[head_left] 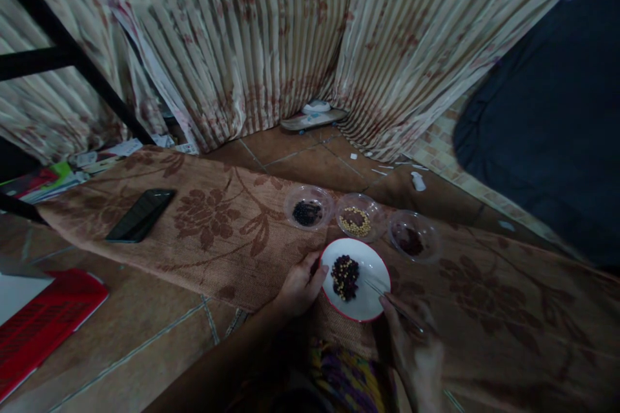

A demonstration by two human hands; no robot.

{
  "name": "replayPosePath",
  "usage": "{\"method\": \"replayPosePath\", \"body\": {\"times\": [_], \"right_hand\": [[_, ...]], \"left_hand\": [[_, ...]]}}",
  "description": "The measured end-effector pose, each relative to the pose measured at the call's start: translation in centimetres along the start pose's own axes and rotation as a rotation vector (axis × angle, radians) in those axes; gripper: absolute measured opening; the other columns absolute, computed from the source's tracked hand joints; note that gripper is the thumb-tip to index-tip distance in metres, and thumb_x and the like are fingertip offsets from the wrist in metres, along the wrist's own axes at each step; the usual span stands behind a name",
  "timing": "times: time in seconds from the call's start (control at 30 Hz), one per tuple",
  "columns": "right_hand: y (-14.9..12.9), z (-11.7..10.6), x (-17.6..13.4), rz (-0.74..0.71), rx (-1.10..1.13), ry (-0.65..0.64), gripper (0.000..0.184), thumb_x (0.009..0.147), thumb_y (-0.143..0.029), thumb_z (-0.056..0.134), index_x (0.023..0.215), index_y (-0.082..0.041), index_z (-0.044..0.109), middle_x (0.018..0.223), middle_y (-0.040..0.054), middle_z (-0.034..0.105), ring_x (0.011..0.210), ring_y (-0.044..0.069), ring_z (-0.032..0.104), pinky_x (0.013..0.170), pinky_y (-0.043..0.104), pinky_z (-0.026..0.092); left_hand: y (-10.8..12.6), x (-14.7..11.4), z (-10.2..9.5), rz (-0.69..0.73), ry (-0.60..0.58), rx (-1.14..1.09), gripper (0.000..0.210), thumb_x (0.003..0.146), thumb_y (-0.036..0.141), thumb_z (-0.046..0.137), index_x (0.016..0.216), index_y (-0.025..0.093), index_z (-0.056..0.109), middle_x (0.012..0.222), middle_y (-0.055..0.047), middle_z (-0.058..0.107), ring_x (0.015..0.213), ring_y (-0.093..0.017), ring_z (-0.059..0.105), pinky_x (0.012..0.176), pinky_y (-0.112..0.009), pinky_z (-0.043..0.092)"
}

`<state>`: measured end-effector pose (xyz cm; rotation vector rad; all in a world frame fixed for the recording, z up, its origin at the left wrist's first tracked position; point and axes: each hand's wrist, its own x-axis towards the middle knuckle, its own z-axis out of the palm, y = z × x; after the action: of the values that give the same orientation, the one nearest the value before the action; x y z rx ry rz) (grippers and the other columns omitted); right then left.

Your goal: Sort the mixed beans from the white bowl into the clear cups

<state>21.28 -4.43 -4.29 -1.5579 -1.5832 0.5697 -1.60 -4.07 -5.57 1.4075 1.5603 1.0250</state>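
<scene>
A white plate [372, 258] with a red rim sits on the cloth in front of me, a pile of mixed dark and yellow beans [345, 277] on its left half. My left hand [303, 284] grips the plate's left edge, thumb at the rim. In my right hand [414, 342] is a pair of metal tweezers [404, 311], closed in the fingers, with the tips over the plate's bare right part. Beyond the plate stand three clear plastic bowls: one with black beans [306, 213], one with yellow beans [356, 222], one with dark red beans [411, 242].
A brown flowered cloth [252, 258] covers the long narrow surface. A black phone [141, 215] lies on its left part. Striped curtains [290, 26] hang behind, with a skateboard [314, 119] at their foot. A red object [53, 316] is at lower left, dark fabric [547, 116] at right.
</scene>
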Motion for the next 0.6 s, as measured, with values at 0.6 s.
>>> {"method": "replayPosePath", "body": {"times": [0.6], "right_hand": [[0.94, 0.32, 0.06, -0.089, -0.052, 0.042, 0.037, 0.079, -0.054, 0.062, 0.083, -0.019, 0.074, 0.094, 0.0088, 0.063, 0.083, 0.019, 0.062, 0.066, 0.029, 0.053]], "left_hand": [[-0.16, 0.10, 0.09, 0.009, 0.010, -0.017, 0.037, 0.092, 0.034, 0.046, 0.125, 0.017, 0.054, 0.090, -0.005, 0.072, 0.079, -0.019, 0.066, 0.072, -0.027, 0.049]]}}
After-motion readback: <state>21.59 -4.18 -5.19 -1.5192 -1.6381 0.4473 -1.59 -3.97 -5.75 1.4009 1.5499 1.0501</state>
